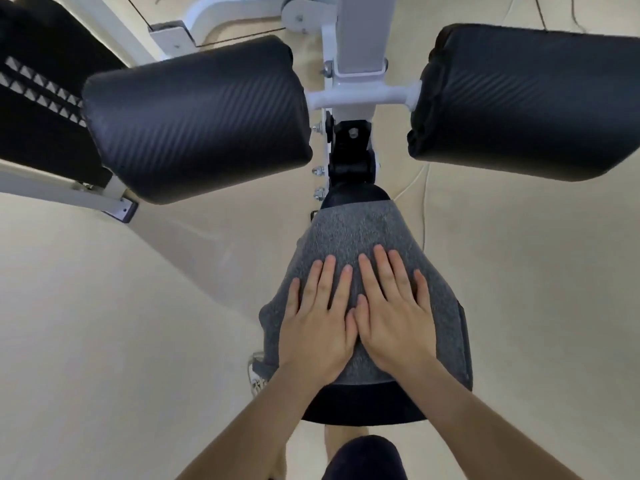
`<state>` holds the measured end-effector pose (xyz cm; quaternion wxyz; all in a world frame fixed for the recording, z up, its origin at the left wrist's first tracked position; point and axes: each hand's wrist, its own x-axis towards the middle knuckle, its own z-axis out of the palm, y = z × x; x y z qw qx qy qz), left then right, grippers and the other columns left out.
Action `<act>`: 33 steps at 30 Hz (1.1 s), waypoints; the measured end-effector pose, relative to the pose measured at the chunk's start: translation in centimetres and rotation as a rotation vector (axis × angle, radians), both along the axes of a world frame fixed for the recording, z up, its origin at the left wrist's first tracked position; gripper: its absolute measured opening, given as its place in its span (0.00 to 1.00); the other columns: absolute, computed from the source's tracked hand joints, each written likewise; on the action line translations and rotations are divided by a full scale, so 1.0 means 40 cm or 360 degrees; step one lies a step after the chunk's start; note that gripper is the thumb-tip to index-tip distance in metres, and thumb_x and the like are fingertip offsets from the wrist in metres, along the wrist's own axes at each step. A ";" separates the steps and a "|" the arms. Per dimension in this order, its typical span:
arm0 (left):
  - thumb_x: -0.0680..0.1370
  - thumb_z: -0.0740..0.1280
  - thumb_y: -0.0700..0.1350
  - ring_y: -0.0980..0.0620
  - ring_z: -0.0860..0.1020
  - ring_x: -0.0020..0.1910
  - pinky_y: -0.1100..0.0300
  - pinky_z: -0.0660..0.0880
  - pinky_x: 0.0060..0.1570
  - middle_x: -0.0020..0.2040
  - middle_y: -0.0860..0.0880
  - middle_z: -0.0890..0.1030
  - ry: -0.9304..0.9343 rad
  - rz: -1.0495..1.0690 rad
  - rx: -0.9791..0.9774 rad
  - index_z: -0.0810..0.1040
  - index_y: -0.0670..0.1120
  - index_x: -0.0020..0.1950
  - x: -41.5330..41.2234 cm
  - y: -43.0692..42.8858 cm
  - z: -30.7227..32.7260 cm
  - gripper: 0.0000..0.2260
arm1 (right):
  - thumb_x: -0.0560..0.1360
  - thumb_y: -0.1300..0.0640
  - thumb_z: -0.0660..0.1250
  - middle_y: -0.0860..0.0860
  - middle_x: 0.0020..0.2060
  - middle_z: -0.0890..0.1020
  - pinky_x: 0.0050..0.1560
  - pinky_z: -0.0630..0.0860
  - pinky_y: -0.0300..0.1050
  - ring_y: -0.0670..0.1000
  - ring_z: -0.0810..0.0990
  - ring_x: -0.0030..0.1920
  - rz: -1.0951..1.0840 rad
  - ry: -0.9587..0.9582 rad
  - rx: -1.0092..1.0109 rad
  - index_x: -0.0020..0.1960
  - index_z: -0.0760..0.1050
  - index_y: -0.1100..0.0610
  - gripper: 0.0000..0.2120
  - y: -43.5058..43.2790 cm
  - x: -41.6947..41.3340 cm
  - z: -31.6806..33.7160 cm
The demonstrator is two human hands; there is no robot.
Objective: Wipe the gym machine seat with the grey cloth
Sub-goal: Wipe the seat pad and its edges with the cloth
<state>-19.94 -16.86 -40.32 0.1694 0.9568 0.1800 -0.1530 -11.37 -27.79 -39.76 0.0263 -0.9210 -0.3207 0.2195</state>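
Observation:
The grey cloth [360, 230] lies spread over the black seat [363, 407] of the gym machine, covering most of it. Only the seat's near rim and its narrow far tip show. My left hand [317, 323] presses flat on the cloth's left half, fingers straight and spread. My right hand [394, 313] lies flat beside it on the right half, thumb touching the left hand's thumb. Both palms rest on the cloth with no fingers curled around it.
Two large black padded rollers, the left roller [197, 119] and the right roller [526, 98], stick out from the white frame post [356, 39] just beyond the seat. A black weight stack [38, 98] stands at far left. Beige floor [104, 323] surrounds the seat. My knee [363, 459] shows below.

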 end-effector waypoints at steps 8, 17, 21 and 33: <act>0.82 0.45 0.52 0.53 0.45 0.77 0.46 0.52 0.75 0.79 0.49 0.47 -0.0014 0.0007 -0.0053 0.47 0.47 0.78 0.137 0.075 -0.037 0.25 | 0.79 0.48 0.45 0.51 0.78 0.53 0.74 0.51 0.58 0.50 0.49 0.78 -0.0072 -0.0022 0.0038 0.78 0.48 0.53 0.28 0.094 0.126 -0.035; 0.83 0.49 0.50 0.50 0.57 0.76 0.50 0.58 0.74 0.77 0.48 0.58 -0.0257 0.0044 -0.0208 0.54 0.47 0.77 0.285 0.157 -0.079 0.23 | 0.80 0.48 0.46 0.52 0.71 0.66 0.60 0.72 0.53 0.54 0.67 0.68 -0.0227 0.0050 0.0242 0.75 0.58 0.53 0.25 0.187 0.264 -0.065; 0.83 0.51 0.50 0.49 0.72 0.61 0.51 0.74 0.54 0.64 0.48 0.72 -0.0318 0.0264 -0.0450 0.64 0.51 0.71 0.339 0.182 -0.092 0.17 | 0.81 0.47 0.47 0.53 0.55 0.75 0.47 0.73 0.52 0.56 0.75 0.54 -0.0449 0.0107 0.0235 0.61 0.69 0.53 0.18 0.218 0.308 -0.079; 0.83 0.47 0.51 0.44 0.51 0.77 0.50 0.57 0.73 0.79 0.41 0.49 -0.0207 0.0086 -0.0014 0.46 0.43 0.78 0.145 0.091 -0.058 0.26 | 0.81 0.47 0.46 0.55 0.77 0.57 0.73 0.56 0.58 0.56 0.53 0.77 -0.0241 -0.0155 0.0123 0.78 0.54 0.55 0.27 0.093 0.088 -0.033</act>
